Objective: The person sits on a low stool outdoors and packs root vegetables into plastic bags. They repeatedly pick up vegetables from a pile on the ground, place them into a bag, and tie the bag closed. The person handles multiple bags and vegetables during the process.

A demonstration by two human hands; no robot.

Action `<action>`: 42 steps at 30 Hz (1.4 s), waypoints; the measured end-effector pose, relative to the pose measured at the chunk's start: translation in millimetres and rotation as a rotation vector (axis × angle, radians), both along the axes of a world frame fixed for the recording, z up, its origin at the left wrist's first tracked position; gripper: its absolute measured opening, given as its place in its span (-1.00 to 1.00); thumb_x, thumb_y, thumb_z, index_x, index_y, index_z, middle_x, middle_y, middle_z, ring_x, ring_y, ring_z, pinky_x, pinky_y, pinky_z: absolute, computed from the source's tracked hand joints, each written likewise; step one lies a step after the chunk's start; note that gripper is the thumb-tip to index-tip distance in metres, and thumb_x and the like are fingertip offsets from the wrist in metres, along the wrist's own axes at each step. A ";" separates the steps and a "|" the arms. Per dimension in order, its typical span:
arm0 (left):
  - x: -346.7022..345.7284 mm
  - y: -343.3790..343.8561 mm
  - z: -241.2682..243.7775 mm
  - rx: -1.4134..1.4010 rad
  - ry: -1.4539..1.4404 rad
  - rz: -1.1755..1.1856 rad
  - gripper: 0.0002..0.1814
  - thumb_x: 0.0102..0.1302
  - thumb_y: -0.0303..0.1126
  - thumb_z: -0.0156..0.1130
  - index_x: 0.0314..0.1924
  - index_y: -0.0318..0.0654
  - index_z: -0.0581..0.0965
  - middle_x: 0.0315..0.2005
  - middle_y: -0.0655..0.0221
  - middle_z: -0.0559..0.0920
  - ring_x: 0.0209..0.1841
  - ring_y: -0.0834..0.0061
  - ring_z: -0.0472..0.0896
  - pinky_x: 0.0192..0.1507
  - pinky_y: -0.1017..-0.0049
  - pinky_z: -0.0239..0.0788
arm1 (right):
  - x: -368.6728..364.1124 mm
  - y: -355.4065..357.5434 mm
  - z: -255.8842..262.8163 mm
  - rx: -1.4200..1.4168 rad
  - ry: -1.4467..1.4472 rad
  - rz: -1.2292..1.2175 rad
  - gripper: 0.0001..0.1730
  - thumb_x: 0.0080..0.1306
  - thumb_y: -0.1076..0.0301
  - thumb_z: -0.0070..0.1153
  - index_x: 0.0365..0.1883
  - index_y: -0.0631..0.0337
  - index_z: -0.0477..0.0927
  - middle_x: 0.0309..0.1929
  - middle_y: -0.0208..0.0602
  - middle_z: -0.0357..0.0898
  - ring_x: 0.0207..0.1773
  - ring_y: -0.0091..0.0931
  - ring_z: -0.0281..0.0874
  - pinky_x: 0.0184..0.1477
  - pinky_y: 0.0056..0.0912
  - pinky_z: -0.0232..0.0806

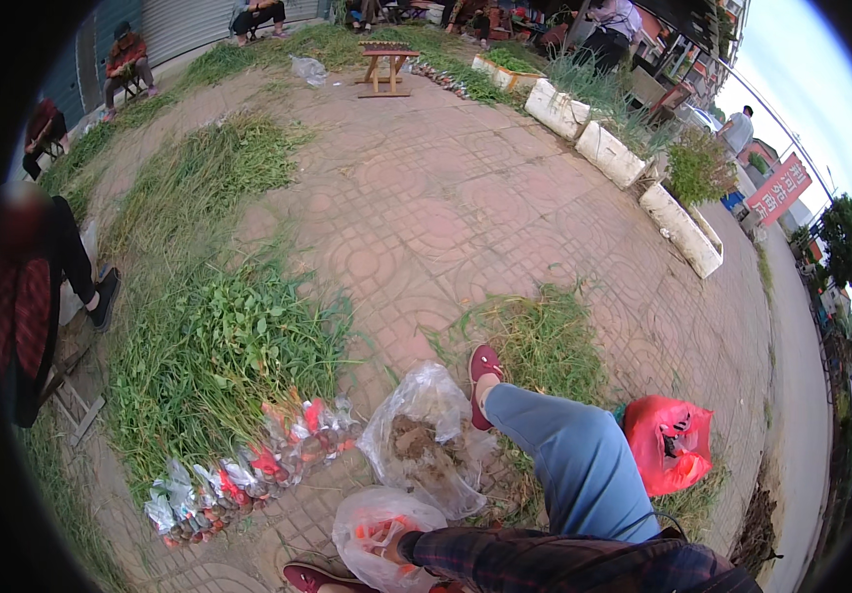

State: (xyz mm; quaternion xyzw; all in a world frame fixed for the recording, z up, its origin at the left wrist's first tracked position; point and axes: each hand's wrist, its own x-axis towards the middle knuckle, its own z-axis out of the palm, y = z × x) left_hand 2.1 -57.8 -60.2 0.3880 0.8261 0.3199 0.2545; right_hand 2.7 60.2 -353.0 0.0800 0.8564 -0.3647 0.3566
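One of my hands [390,550], at the end of a dark plaid sleeve, reaches into a clear plastic bag [352,511] with red-orange plastic inside; the plastic blurs its fingers, and which hand it is cannot be told for sure. The other hand is out of view. Just beyond lies an open clear bag [426,385] holding brown soil [415,441]. To the left, a row of small soil bundles [248,482] wrapped in clear and red plastic carries green leafy plants [233,341]. Beside my bent knee stands a red plastic bag [663,430] with dark things inside.
Loose cut grass [552,345] lies beyond my shoe [485,363]. A seated person [33,282] is close at left, with several people farther back. White foam planters [611,152] line the right side; a wooden stool [387,67] stands far ahead on the paving.
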 end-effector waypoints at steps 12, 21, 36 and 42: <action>-8.7 11.3 23.7 -0.162 0.226 0.264 -0.72 0.13 -0.26 0.21 -0.24 -0.28 0.49 -0.33 0.22 0.56 -0.27 0.24 0.53 -0.21 0.28 0.32 | -17.7 54.8 199.4 -0.307 0.354 0.100 -0.75 0.24 0.31 -0.07 -0.17 0.22 0.49 -0.20 -0.07 0.51 -0.09 -0.17 0.47 -0.07 -0.15 0.31; 12.9 106.8 114.1 0.069 0.049 0.153 -0.80 0.15 -0.43 0.15 -0.22 -0.37 0.49 -0.32 0.11 0.54 -0.22 0.17 0.51 -0.15 0.35 0.32 | 92.7 286.5 444.4 -0.144 1.040 -0.636 -0.72 0.31 0.36 -0.02 -0.04 0.27 0.48 -0.22 -0.34 0.57 -0.22 -0.53 0.50 -0.09 -0.48 0.36; 110.0 314.8 136.7 0.214 -0.587 -0.058 -0.87 0.33 -0.43 0.04 -0.20 -0.30 0.51 -0.39 0.48 0.55 -0.36 0.71 0.48 -0.30 0.68 0.31 | 511.2 341.4 146.4 0.295 0.167 -1.131 -0.79 0.14 0.36 -0.01 -0.33 0.27 0.58 -0.51 -0.21 0.56 -0.54 -0.43 0.56 -0.46 -0.38 0.44; 131.1 358.4 105.5 0.132 -0.843 0.012 -0.88 0.34 -0.43 0.02 -0.22 -0.25 0.50 -0.40 0.47 0.54 -0.39 0.70 0.48 -0.31 0.66 0.33 | 480.1 311.0 153.1 0.381 0.144 -1.418 -0.79 0.13 0.36 0.00 -0.30 0.23 0.58 -0.42 -0.06 0.57 -0.36 -0.20 0.57 -0.31 -0.25 0.42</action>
